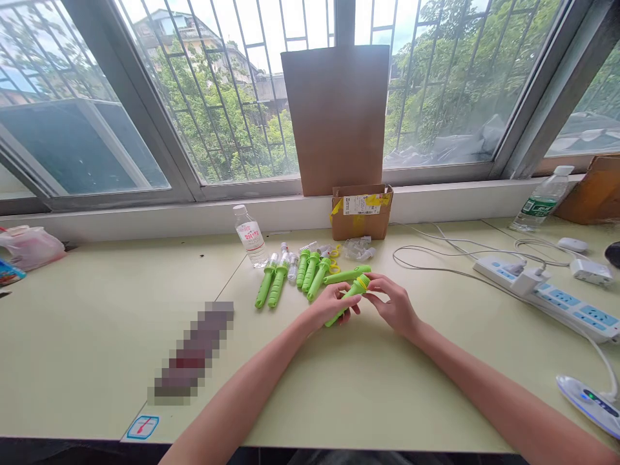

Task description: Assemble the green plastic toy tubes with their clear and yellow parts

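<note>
My left hand [335, 305] is wrapped round the body of a green tube-shaped handle [349, 298], which tilts up to the right. At its upper end, by a yellow ring [362, 281], the fingers of my right hand [390, 300] pinch the rim. Just behind lies another green handle [346, 275]. Several more green handles [318, 279] lie in a row to the left, two of them with clear tops [282, 259]. Yellow rings [334, 266] and clear plastic parts [358, 248] rest behind them.
A water bottle [250, 237] and a small cardboard box [361, 219] stand at the back. On the right are a power strip [557, 298], cables, a second bottle [540, 201] and a white device [588, 403]. A pixelated patch [194, 355] covers something at the left.
</note>
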Motion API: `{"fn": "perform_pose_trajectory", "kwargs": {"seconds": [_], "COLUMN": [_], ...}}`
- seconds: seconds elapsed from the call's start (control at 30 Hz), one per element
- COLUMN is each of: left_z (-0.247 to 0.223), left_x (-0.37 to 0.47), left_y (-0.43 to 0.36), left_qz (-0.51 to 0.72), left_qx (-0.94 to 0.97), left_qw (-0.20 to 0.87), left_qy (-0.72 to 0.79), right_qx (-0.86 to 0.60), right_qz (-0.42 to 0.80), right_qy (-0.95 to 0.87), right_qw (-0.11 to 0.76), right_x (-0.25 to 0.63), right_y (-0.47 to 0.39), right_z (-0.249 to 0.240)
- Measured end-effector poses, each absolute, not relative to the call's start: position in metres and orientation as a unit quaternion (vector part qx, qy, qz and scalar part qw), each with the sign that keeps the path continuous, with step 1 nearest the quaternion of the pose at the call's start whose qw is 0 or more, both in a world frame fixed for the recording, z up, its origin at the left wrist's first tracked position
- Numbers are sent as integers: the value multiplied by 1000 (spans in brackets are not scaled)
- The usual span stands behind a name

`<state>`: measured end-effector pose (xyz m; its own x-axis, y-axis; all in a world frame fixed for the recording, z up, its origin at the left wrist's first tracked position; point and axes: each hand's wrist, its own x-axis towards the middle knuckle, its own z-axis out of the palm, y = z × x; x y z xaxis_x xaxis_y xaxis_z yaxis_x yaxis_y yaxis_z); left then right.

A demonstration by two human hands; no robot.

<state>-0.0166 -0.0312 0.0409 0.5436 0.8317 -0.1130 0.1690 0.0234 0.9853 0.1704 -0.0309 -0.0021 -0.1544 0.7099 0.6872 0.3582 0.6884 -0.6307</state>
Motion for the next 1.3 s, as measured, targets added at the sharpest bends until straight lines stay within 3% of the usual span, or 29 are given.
{"fn": "perform_pose_trajectory", "kwargs": {"seconds": [0.9, 1.3], "left_z": [34, 36], "left_x": [-20, -18], "left_y": [-24, -26], "left_qz": [281, 266], "left_qx": [611, 622], "left_qw": [650, 604], "left_qy": [354, 421], "right_qx": [-354, -357], "right_qz": [173, 212], "right_qy": [-747, -747], "right_qw": [535, 519], "right_x": [169, 168], "right_y": [-34, -31], "right_z": [5, -1]}}
